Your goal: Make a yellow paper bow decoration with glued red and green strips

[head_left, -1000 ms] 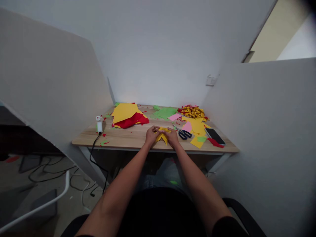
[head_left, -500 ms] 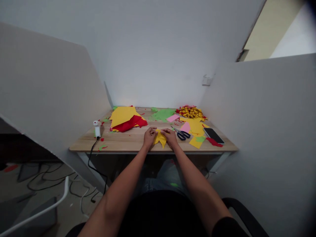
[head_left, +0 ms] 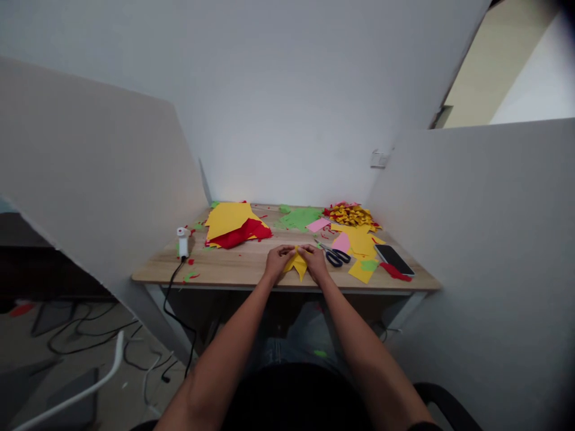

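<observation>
Between my two hands, near the table's front edge, is a yellow felt-like piece with pointed lower ends. My left hand pinches its upper left side, and my right hand pinches its upper right side. The fingers of both hands come close together at the top of the piece and cover part of it. Dark-handled scissors lie just right of my right hand, blades pointing up and left.
On the wooden table, yellow sheets and red material lie left. Green material is at the back. A heap of yellow pieces and a phone are right. A corded white tool stands left.
My fingertips have come closer together at the top of the yellow piece, which looks narrower and more gathered there. The whole view has shifted slightly, so the table sits lower.
</observation>
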`<state>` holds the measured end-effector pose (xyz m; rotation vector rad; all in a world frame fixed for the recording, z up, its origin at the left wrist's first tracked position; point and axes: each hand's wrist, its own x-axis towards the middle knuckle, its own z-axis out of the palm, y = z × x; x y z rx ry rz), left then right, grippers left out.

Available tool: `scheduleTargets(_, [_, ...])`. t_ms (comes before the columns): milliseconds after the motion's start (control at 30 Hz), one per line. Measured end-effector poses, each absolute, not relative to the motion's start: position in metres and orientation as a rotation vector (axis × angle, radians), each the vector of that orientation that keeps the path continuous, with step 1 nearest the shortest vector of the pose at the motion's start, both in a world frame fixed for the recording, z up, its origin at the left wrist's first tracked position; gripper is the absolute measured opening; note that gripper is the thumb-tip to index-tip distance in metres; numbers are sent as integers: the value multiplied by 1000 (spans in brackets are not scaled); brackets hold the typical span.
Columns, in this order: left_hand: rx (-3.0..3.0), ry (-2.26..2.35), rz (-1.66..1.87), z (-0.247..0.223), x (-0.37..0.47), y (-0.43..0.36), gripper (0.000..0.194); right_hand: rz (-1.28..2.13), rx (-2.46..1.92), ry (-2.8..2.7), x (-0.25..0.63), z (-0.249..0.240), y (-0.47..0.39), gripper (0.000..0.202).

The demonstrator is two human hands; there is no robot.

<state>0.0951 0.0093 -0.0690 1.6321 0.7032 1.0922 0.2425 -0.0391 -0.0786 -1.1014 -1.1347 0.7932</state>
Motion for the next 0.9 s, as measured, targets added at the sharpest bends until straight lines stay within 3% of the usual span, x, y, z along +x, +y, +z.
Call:
scheduleTargets(667, [1736,1107,1186,-59,89,1,32,787,-1150,-1141,241,-80,-36,34])
scheduleTargets(900, [1840,1100,1001,-61,91,-3,28,747,-1136,-1130,241,-81,-36,35])
